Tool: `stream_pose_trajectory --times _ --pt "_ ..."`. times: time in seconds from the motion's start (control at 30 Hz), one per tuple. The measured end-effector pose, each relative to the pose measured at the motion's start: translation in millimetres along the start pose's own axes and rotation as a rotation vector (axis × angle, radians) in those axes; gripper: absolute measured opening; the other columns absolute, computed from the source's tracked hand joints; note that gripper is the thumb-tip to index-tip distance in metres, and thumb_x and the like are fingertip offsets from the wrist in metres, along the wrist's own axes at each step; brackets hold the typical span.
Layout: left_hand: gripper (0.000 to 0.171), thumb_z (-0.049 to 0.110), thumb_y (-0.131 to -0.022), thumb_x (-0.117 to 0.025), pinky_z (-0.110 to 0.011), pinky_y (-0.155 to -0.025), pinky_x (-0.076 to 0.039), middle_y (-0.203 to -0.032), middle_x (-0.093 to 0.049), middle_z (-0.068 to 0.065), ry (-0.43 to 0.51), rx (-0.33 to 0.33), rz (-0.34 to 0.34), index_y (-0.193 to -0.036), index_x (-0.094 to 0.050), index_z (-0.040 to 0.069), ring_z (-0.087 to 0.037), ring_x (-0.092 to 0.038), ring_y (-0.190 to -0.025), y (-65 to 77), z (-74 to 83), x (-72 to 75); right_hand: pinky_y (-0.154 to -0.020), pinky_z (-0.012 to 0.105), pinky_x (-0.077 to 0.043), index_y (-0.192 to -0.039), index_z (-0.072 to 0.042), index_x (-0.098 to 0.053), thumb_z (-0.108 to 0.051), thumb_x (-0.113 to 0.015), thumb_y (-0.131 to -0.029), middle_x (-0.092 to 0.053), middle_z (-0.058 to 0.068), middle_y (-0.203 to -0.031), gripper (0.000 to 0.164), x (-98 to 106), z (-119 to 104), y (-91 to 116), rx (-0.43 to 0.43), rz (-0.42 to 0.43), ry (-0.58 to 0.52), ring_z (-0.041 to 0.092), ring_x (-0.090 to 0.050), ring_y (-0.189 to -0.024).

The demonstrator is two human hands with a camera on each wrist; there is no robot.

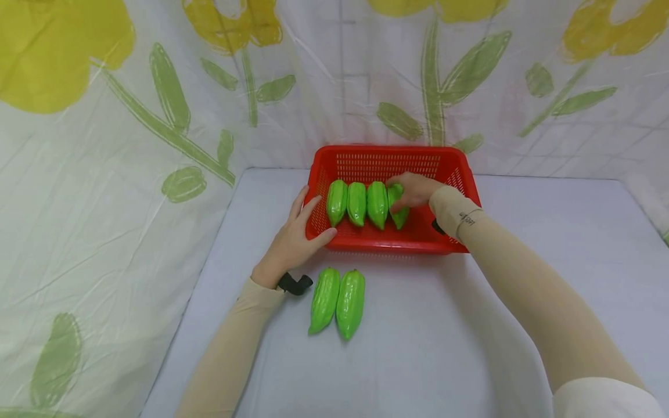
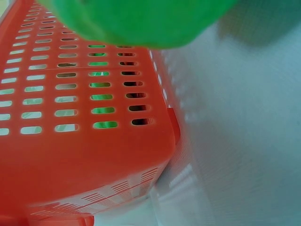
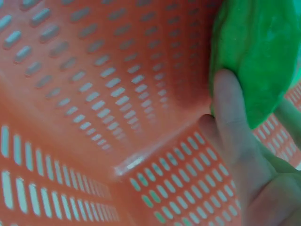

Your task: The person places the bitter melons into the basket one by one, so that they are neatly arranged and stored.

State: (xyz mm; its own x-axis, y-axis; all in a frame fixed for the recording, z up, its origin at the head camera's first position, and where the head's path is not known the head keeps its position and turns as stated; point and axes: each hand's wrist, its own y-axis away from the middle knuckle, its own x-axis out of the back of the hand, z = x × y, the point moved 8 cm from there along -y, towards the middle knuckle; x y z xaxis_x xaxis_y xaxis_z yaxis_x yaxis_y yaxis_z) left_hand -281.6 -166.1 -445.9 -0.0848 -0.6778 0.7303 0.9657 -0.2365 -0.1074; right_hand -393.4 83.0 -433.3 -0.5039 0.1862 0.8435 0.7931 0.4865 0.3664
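Note:
A red plastic basket (image 1: 397, 247) holds a row of green bitter melons, among them a bitter melon (image 1: 336, 203) at its left end. My right hand (image 1: 415, 190) reaches inside and grips the rightmost bitter melon (image 1: 400, 216), its fingers on either side of it in the right wrist view (image 3: 254, 56). The left hand (image 1: 292, 241) rests at the basket's front left corner, fingers straight along the left side and thumb over the front rim. Two more bitter melons (image 1: 324, 299) (image 1: 351, 305) lie side by side on the table in front. In the left wrist view, a blurred green bitter melon (image 2: 141, 21) crosses the top.
The basket stands on a white-covered table (image 1: 418, 348), near its back edge. Behind and to the left hangs a pale curtain (image 1: 334, 87) with yellow flowers and green leaves. A black wrist mount (image 1: 296, 284) sits on the left wrist.

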Motion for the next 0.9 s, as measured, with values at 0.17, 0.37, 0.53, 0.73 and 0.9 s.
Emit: stream_pose_trajectory --times 0.17,0.37,0.53,0.73,0.9 --pt "0.087 0.063 -0.095 -0.06 -0.067 -0.11 -0.043 -0.175 0.001 0.014 0.0 -0.005 0.001 -0.165 -0.029 0.022 -0.036 -0.038 -0.151 -0.6 0.1 0.5 -0.123 0.056 -0.032 -0.151 0.0 -0.048 -0.023 -0.08 -0.09 -0.045 0.029 -0.156 0.073 -2.0 -3.2 -1.6 0.036 0.003 0.027 0.045 -0.038 -0.149" --pt "0.087 0.062 -0.095 -0.06 -0.066 -0.111 -0.043 -0.175 0.0 0.013 0.003 0.0 -0.003 -0.165 -0.029 0.022 -0.037 -0.037 -0.152 -0.1 0.9 0.6 -0.123 0.056 -0.032 -0.152 0.002 -0.045 -0.023 -0.079 -0.089 -0.044 0.029 -0.156 0.076 -2.1 -5.7 0.0 0.024 -0.004 0.038 0.045 -0.038 -0.148" --pt "0.087 0.063 -0.095 -0.06 -0.067 -0.111 -0.042 -0.175 0.001 0.013 0.008 0.01 -0.009 -0.165 -0.029 0.022 -0.036 -0.037 -0.152 0.0 1.0 0.4 -0.123 0.056 -0.031 -0.157 -0.001 -0.04 -0.027 -0.079 -0.09 -0.042 0.029 -0.158 0.082 -4.8 0.8 -4.4 -0.01 -0.016 0.026 0.045 -0.036 -0.149" --pt "0.087 0.062 -0.095 -0.06 -0.067 -0.111 -0.042 -0.175 0.0 0.012 0.012 0.008 -0.009 -0.165 -0.029 0.022 -0.036 -0.036 -0.152 -0.1 2.0 0.7 -0.124 0.056 -0.03 -0.159 -0.002 -0.036 -0.029 -0.08 -0.089 -0.04 0.028 -0.159 0.087 -5.1 3.8 -6.1 -0.027 -0.013 0.004 0.044 -0.035 -0.15" --pt "0.086 0.061 -0.095 -0.06 -0.067 -0.111 -0.042 -0.175 0.0 0.011 0.006 0.003 -0.007 -0.165 -0.029 0.021 -0.036 -0.035 -0.153 0.1 3.2 1.4 -0.124 0.057 -0.03 -0.159 -0.002 -0.037 -0.03 -0.079 -0.09 -0.04 0.028 -0.159 0.086 -3.9 2.1 -3.2 -0.027 -0.014 0.002 0.044 -0.035 -0.15"
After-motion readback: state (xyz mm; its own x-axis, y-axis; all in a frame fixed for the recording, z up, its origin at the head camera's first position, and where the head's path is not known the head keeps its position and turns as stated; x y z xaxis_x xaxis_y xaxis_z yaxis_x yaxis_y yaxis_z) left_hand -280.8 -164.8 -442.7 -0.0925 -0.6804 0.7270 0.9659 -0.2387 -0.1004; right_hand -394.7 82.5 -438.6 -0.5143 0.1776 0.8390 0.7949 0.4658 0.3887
